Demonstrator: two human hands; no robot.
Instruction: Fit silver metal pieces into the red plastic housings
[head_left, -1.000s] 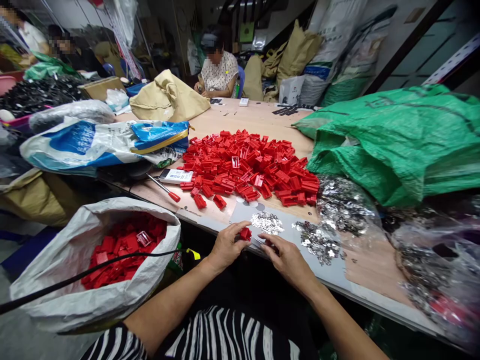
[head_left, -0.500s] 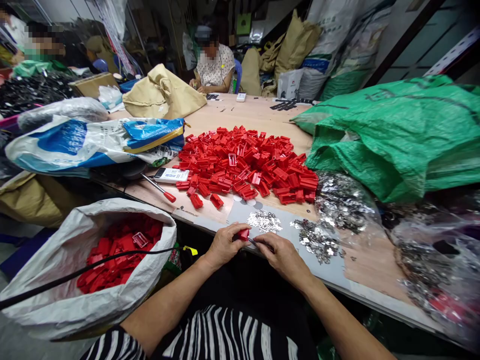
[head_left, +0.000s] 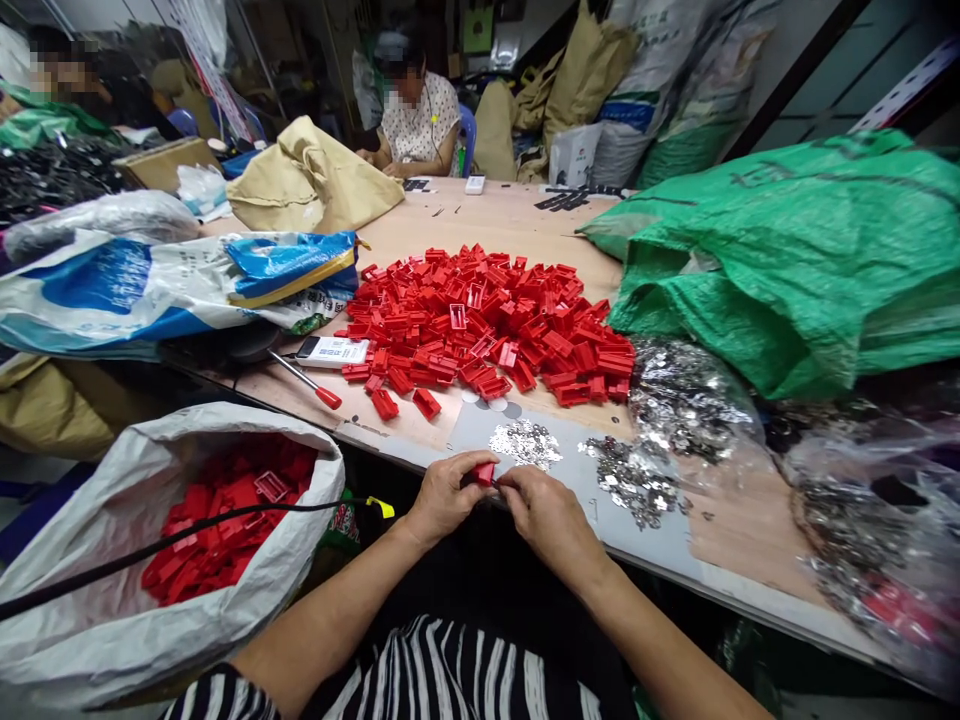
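Just past the table's front edge, my left hand (head_left: 444, 497) pinches a small red plastic housing (head_left: 485, 473) between thumb and fingers. My right hand (head_left: 551, 512) meets it from the right, its fingertips closed against the housing's end. Whatever those fingertips grip is hidden now. Beyond my hands lies a large heap of the same red housings (head_left: 480, 325). Nearer, on a grey sheet (head_left: 469, 432), rest a pile of small shiny metal plates (head_left: 525, 443) and a second pile of metal pieces (head_left: 634, 480).
A white sack (head_left: 82, 630) of red housings stands at lower left, a black cable (head_left: 187, 538) crossing it. A red-handled tool (head_left: 328, 397) lies beside a white-labelled box (head_left: 334, 351). Green sacking (head_left: 780, 260) and plastic bags of metal parts (head_left: 690, 400) occupy the right. A person sits opposite.
My right fingertips have closed up to the red housing, covering the thin grey metal piece that showed between them before. The view has shifted slightly.
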